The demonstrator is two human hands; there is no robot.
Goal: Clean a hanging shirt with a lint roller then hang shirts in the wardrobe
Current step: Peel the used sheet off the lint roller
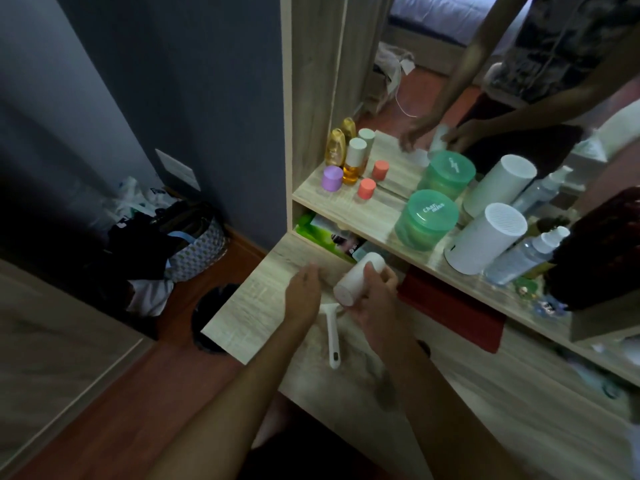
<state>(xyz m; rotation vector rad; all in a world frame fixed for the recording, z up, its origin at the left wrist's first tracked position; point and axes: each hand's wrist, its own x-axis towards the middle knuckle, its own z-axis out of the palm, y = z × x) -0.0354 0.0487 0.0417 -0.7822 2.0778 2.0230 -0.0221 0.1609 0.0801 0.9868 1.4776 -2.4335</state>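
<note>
Gripping a white roller cover point(358, 280), right hand point(375, 303) fingers wrapped — left hand point(304, 292) fingers spread, flat on dresser point(242, 317).

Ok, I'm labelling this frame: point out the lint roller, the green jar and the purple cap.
lint roller point(358, 279), head view, white cylinder body
green jar point(427, 218), head view, lid
purple cap point(331, 178), head view, side

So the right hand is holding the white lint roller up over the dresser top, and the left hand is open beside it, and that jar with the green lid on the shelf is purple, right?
Not quite: the jar with the green lid is green and translucent, not purple, as the head view shows. The rest stands: the right hand holds the white lint roller over the dresser top, and the left hand is open beside it.
</note>
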